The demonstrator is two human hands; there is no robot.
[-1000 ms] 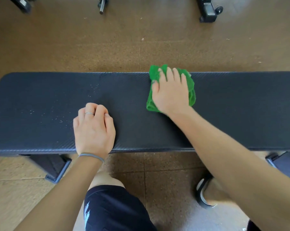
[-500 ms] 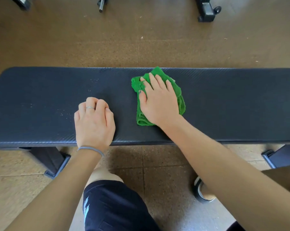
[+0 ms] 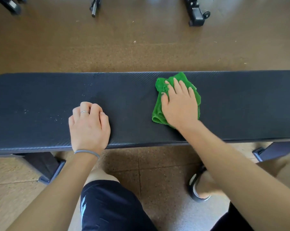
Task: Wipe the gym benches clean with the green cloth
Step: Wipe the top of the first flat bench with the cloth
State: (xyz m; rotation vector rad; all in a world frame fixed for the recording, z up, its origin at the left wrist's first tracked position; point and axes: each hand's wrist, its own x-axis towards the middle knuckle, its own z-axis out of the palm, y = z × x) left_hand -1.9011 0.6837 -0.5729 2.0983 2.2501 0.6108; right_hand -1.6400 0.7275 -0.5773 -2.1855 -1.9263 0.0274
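A long black padded gym bench (image 3: 134, 97) runs across the view from left to right. A crumpled green cloth (image 3: 159, 112) lies on its pad right of centre, and my right hand (image 3: 180, 105) presses flat on top of it, fingers spread toward the far edge. My left hand (image 3: 89, 125) rests on the pad near its front edge, left of centre, fingers curled under, with nothing in it. Pale specks (image 3: 57, 119) dot the pad to the left of my left hand.
Brown floor lies beyond the bench, with black equipment feet (image 3: 197, 15) and a bar end (image 3: 94, 10) at the far edge. The bench's left leg (image 3: 45, 165) and right leg (image 3: 264, 152) stand on the near floor by my knee and shoe (image 3: 197, 189).
My right hand slid the cloth left half a second ago, then back to the right and toward the far edge. My left hand has stayed in place on the pad.
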